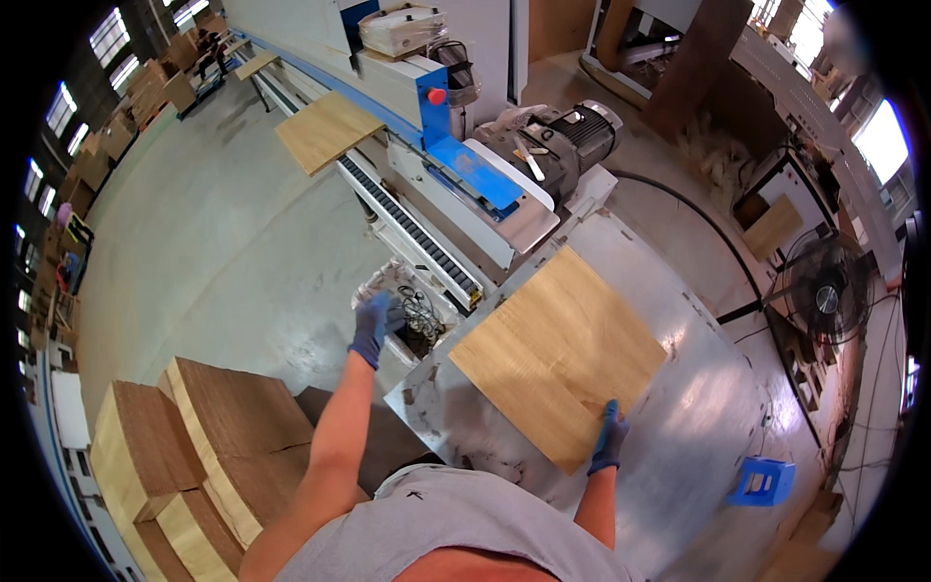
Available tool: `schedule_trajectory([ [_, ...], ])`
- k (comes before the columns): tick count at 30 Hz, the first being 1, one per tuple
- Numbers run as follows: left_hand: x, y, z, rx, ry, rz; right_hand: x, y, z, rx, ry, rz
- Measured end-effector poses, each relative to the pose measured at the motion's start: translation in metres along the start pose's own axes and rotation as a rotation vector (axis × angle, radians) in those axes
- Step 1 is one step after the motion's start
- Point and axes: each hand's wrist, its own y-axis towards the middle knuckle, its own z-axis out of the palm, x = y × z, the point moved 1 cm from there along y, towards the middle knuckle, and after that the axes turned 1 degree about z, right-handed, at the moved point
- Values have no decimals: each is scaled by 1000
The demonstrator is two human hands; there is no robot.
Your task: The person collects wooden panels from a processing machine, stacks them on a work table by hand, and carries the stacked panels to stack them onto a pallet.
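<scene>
A square wood-grain panel (558,354) lies flat on the grey metal table (698,388) in front of me. My right hand (609,438), in a blue glove, grips its near right edge with the thumb on top; the fingers below are partly hidden. My left hand (372,325), also gloved, is held out to the left, apart from the panel. Its thumb and fingers look spread, with nothing visible in them. Beneath and beside it stands a bin (441,315) with tangled strips inside.
A roller conveyor (412,228) runs to the far left beside a machine with a motor (582,131), carrying another panel (328,131). Stacked panels (233,417) stand at my left. A blue plastic stool (762,482) and a black fan (826,291) are on the right.
</scene>
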Motion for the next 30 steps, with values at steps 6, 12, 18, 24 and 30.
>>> schedule_trajectory([
  [6,-45,63,-22,82,-240,-51,-9,8,-9,1,-67,62],
  [12,-72,95,-41,39,-394,8,23,8,-10,139,-430,197],
  [18,-67,144,-39,98,-362,27,-7,20,-19,346,-58,225],
  [24,-86,112,9,-34,-339,41,-15,36,-34,370,-110,297],
  [30,-66,94,32,76,-639,4,-19,38,-37,321,-110,284],
])
